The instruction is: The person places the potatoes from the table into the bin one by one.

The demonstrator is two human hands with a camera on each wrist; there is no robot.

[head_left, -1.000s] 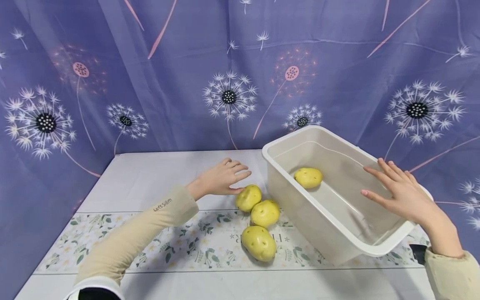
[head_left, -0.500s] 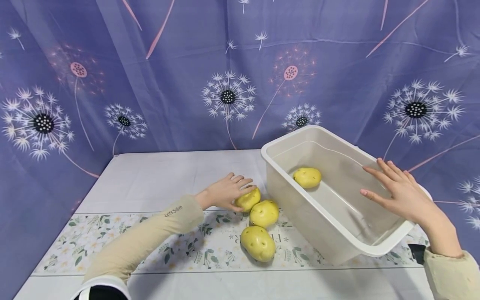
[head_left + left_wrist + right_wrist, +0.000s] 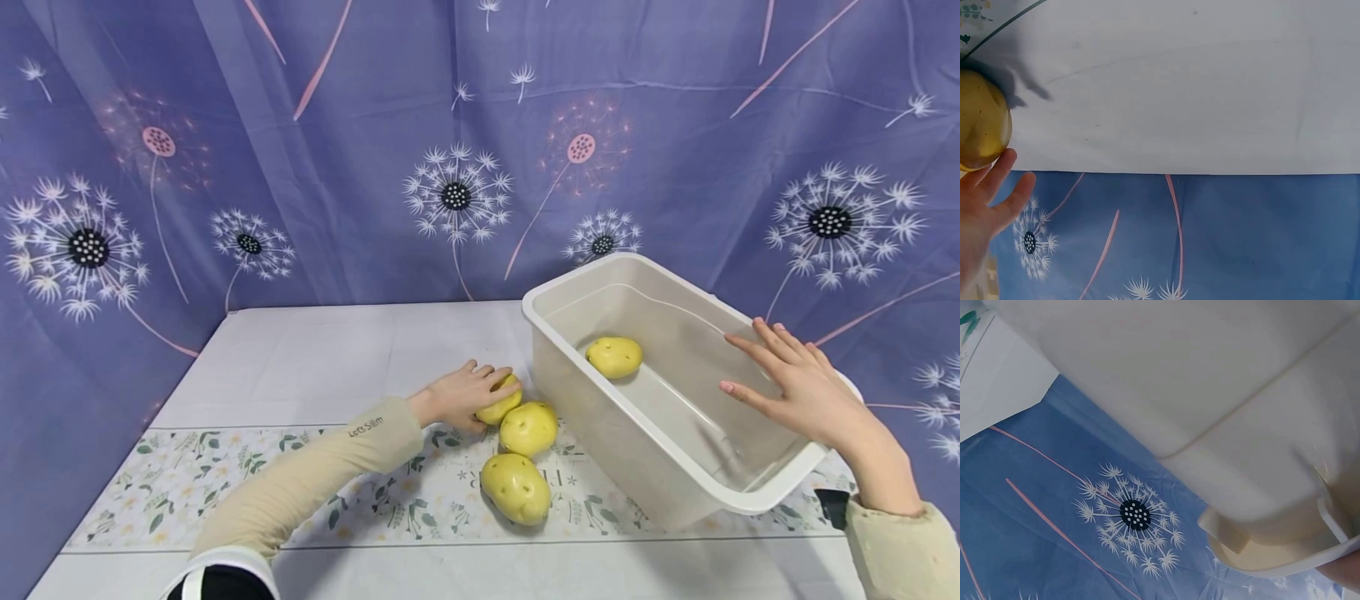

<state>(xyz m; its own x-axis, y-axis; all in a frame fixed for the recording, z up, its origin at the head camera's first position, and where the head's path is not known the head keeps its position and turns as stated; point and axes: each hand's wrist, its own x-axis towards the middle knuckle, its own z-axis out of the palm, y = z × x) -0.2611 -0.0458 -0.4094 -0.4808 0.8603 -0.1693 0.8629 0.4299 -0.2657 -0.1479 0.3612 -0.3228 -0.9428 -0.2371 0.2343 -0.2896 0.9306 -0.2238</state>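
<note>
My left hand [image 3: 459, 398] holds the farthest of the loose yellow potatoes [image 3: 502, 408], with the thumb on its near side and the fingers over its top. In the left wrist view, fingertips touch the edge of that potato [image 3: 982, 122]. Touching it in the head view is a second potato [image 3: 529, 429]; a third potato [image 3: 516, 489] lies nearer me. My right hand [image 3: 806, 387] is spread, fingers straight, over the right side of a pale plastic bin [image 3: 637, 417]. One more potato [image 3: 615, 357] lies inside the bin at its far left.
The bin stands at an angle on the table, its near wall beside the loose potatoes. A white cloth [image 3: 337, 350] with a floral band [image 3: 187, 483] covers the table. Behind hangs a blue-purple dandelion curtain [image 3: 360, 167].
My left hand has come right and toward me, from beside the farthest potato to around it, its fingers now covering part of it. The right hand and the bin stay in place.
</note>
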